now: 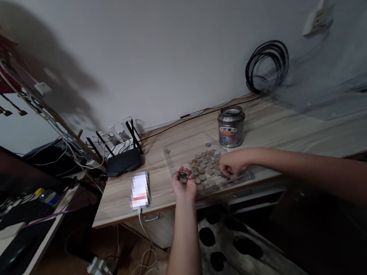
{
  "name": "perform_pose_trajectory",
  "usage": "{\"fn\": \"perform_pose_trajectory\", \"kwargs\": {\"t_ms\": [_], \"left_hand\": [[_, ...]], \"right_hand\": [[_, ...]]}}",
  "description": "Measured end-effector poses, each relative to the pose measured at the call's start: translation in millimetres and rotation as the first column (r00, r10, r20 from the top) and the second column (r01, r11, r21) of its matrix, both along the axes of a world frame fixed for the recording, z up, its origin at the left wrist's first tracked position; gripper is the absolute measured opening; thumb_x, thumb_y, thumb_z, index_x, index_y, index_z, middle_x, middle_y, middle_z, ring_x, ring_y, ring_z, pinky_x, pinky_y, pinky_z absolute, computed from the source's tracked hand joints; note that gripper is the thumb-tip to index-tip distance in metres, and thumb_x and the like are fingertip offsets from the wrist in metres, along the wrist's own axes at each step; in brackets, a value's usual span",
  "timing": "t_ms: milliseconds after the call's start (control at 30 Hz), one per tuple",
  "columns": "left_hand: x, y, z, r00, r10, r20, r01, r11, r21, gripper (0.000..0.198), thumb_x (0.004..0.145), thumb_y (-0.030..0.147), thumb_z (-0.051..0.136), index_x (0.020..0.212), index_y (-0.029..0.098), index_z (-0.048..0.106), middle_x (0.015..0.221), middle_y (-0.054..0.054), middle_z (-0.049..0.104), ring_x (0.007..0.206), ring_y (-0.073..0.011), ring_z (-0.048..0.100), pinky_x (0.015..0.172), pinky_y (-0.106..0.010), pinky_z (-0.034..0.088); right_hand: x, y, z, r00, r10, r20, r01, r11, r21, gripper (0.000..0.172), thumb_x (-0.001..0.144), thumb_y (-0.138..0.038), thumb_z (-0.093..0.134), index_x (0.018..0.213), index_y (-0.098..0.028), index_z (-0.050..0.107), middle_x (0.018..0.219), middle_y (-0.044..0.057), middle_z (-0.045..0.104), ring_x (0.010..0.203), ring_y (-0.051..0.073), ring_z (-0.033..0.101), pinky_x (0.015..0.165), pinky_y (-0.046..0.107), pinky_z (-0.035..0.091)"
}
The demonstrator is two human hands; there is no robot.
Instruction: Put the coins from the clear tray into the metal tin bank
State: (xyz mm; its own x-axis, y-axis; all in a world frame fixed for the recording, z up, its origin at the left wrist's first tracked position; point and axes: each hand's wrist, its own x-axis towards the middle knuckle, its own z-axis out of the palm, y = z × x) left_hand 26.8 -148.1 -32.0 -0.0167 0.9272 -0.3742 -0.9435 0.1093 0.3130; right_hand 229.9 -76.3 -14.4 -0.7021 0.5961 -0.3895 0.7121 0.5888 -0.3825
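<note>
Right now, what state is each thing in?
Left hand, cupped palm up, holding coins.
Right hand, fingers down on loose change.
Tray, flat on desk, change spread inside.
Tin, upright.
Phone, flat, cable attached.

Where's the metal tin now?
In the head view, the tin stands on the desk, right of centre, behind the clear tray of coins and the right hand.

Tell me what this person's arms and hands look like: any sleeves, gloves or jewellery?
The left forearm and right forearm are bare, with no sleeve in view. The left hand and right hand wear no gloves. No watch or bracelet shows at either wrist; rings are too small and dim to tell.
</note>
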Motion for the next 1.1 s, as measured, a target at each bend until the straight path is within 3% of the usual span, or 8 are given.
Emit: {"fn": "perform_pose_trajectory", "kwargs": {"t_ms": [100,333,533,733,900,967,1033,1100], "left_hand": [[0,0,-0.3,1.0,0.001,0.0,-0.001,1.0,-0.002,0.024,0.081,0.013,0.036,0.068,0.011,0.055,0.062,-0.004,0.05,0.052,-0.0071,0.048,0.044,-0.016,0.035],[3,5,1.3,0.998,-0.051,0.033,0.056,0.984,-0.167,0.019,0.079,0.009,0.038,0.068,0.011,0.053,0.064,-0.005,0.054,0.061,-0.01,0.055,0.058,-0.022,0.051],[8,26,22.6,0.985,-0.171,-0.03,0.166,0.979,-0.12,0.016,0.077,0.009,0.041,0.068,0.011,0.053,0.062,-0.006,0.054,0.061,-0.0111,0.056,0.06,-0.024,0.053],[7,74,38.3,0.927,-0.323,-0.19,0.319,0.946,-0.053,0.017,0.077,0.012,0.04,0.07,0.008,0.055,0.063,-0.009,0.056,0.064,-0.0147,0.058,0.061,-0.027,0.053],[14,120,24.7,0.88,-0.406,-0.245,0.38,0.913,-0.148,0.018,0.079,0.013,0.038,0.072,0.008,0.054,0.061,-0.008,0.056,0.06,-0.0136,0.058,0.057,-0.024,0.051],[17,133,20.9,0.849,-0.461,-0.257,0.438,0.887,-0.143,0.019,0.079,0.012,0.038,0.074,0.006,0.055,0.062,-0.009,0.057,0.062,-0.0149,0.059,0.058,-0.026,0.052],[18,143,20.1,0.811,-0.51,-0.286,0.496,0.859,-0.125,0.018,0.078,0.01,0.039,0.078,0.005,0.056,0.065,-0.01,0.06,0.064,-0.0161,0.06,0.058,-0.027,0.052],[17,150,21.0,0.816,-0.489,-0.307,0.479,0.871,-0.111,0.016,0.077,0.008,0.041,0.078,0.006,0.057,0.064,-0.009,0.06,0.062,-0.0147,0.06,0.058,-0.026,0.052]], "right_hand": [[-5,2,1.4,0.986,0.074,0.15,-0.07,0.997,-0.031,0.016,0.046,-0.009,0.059,0.06,-0.017,0.064,0.049,-0.007,0.051,0.047,0.008,0.04,0.051,0.02,0.029],[-6,7,2.1,0.98,0.106,0.17,-0.075,0.981,-0.176,0.014,0.049,-0.012,0.055,0.061,-0.016,0.059,0.048,-0.008,0.048,0.047,0.007,0.042,0.049,0.019,0.03],[-13,2,-0.8,0.991,0.037,0.127,0.002,0.956,-0.293,0.009,0.052,-0.018,0.056,0.06,-0.016,0.053,0.043,-0.009,0.045,0.041,0.007,0.045,0.045,0.019,0.033],[-15,21,14.6,0.978,-0.087,-0.188,0.026,0.952,-0.306,0.018,0.06,-0.031,0.061,0.065,-0.015,0.054,0.049,-0.004,0.053,0.044,0.009,0.049,0.045,0.02,0.036],[-22,56,39.1,0.759,-0.273,-0.59,0.155,0.957,-0.243,0.03,0.066,-0.041,0.058,0.076,-0.013,0.058,0.058,-0.001,0.056,0.051,0.01,0.05,0.049,0.022,0.041],[-30,69,40.0,0.694,-0.289,-0.66,0.225,0.957,-0.182,0.028,0.068,-0.039,0.056,0.074,-0.012,0.06,0.061,0.001,0.058,0.053,0.011,0.05,0.049,0.023,0.041],[-39,81,34.8,0.688,-0.251,-0.681,0.282,0.957,-0.068,0.025,0.071,-0.035,0.052,0.07,-0.012,0.062,0.062,0.002,0.061,0.055,0.012,0.051,0.05,0.023,0.039],[-47,90,26.6,0.698,-0.198,-0.688,0.329,0.942,0.063,0.025,0.073,-0.032,0.049,0.067,-0.013,0.065,0.064,0.003,0.063,0.059,0.014,0.052,0.053,0.024,0.039]]}}
